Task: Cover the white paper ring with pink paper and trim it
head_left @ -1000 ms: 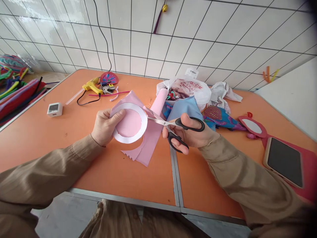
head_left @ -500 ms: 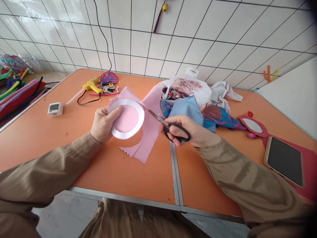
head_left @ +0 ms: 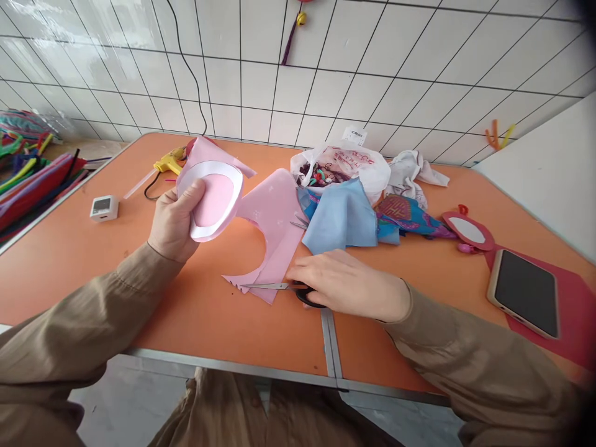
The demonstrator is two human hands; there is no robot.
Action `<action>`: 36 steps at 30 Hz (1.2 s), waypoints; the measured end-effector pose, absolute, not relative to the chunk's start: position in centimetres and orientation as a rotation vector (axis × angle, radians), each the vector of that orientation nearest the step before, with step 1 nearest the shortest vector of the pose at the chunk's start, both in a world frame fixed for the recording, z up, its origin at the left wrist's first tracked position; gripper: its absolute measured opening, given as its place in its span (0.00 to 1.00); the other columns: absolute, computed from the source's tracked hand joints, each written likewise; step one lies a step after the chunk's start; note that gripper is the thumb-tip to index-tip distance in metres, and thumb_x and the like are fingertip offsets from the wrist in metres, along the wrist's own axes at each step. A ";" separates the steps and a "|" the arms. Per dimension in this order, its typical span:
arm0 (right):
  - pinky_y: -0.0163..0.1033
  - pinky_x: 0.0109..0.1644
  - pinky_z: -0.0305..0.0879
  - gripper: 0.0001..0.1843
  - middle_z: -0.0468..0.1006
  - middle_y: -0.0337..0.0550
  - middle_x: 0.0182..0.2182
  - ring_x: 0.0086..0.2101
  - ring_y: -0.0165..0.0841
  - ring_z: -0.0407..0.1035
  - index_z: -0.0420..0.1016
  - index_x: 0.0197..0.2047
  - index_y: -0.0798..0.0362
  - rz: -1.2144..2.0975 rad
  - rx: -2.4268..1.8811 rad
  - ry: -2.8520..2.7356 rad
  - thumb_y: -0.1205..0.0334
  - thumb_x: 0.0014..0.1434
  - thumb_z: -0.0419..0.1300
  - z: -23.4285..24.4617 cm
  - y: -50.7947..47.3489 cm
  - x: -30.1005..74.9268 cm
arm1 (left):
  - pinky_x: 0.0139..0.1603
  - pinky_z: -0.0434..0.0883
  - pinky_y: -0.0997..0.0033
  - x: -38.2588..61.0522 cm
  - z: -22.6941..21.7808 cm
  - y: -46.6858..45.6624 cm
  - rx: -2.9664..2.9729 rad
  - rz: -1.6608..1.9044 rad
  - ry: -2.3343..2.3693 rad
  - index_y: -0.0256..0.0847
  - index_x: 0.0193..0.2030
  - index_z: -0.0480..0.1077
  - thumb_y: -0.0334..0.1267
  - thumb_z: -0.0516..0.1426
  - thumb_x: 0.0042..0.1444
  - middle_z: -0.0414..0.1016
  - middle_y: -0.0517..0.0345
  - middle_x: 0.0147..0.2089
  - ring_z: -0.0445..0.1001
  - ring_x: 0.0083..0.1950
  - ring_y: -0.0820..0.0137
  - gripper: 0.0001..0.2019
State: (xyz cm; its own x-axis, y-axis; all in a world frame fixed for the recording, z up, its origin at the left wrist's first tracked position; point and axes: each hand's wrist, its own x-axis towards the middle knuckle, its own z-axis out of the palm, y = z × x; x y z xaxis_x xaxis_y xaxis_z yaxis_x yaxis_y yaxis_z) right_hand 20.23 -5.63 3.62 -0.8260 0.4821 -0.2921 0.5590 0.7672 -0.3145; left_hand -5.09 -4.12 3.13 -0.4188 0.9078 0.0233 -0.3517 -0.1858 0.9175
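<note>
Left hand [head_left: 172,225] grips a slightly warped white ring [head_left: 236,187] over pink fabric [head_left: 214,197].

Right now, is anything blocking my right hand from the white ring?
Nothing visible blocks it. The pink cloth lies low on the table between your right hand, at the scissors, and the white ring in your left hand.

- Black-handled metal scissors [head_left: 274,286]: handles mostly hidden under the right grip [head_left: 343,282].
- Yellow plastic glue gun [head_left: 169,161]: partly behind raised pink fabric [head_left: 206,153].
- Purple-tasselled ornament with yellow bell [head_left: 301,18]: top cut off.
- White rectangular label [head_left: 354,136]: print too small to read.
</note>
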 end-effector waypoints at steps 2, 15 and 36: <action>0.38 0.29 0.45 0.09 0.77 0.43 0.35 0.32 0.33 0.69 0.71 0.39 0.53 -0.491 0.852 2.733 0.73 0.54 0.58 3.5 -5.8 20.3 | 0.25 0.70 0.74 -4.9 3.0 -4.3 0.790 1.732 1.164 0.39 0.27 0.76 0.41 0.68 0.44 0.77 0.57 0.26 0.75 0.28 0.70 0.09; 0.34 0.34 0.55 0.16 0.74 0.44 0.40 0.35 0.32 0.67 0.74 0.43 0.55 -0.759 0.677 2.678 0.74 0.48 0.61 3.0 -5.1 20.3 | 0.24 0.69 0.76 -4.2 1.7 -4.7 0.968 1.712 1.186 0.37 0.22 0.74 0.45 0.69 0.39 0.76 0.60 0.23 0.72 0.24 0.73 0.14; 0.53 0.72 0.45 0.23 0.64 0.55 0.65 0.67 0.42 0.53 0.69 0.60 0.56 -1.014 0.856 3.125 0.67 0.62 0.55 -3.0 1.0 16.6 | 0.26 0.69 0.73 -4.1 1.8 -4.5 0.946 1.685 1.180 0.37 0.23 0.74 0.44 0.68 0.40 0.74 0.61 0.23 0.72 0.25 0.71 0.13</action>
State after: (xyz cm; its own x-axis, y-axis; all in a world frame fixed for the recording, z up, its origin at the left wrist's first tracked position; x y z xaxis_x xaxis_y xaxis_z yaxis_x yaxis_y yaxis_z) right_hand 16.60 1.04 -3.03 -0.8430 0.5315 0.0829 0.3816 0.6995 -0.6042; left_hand -4.06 -4.54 1.77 -0.3532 0.9292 0.1088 -0.2156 -0.1941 0.9570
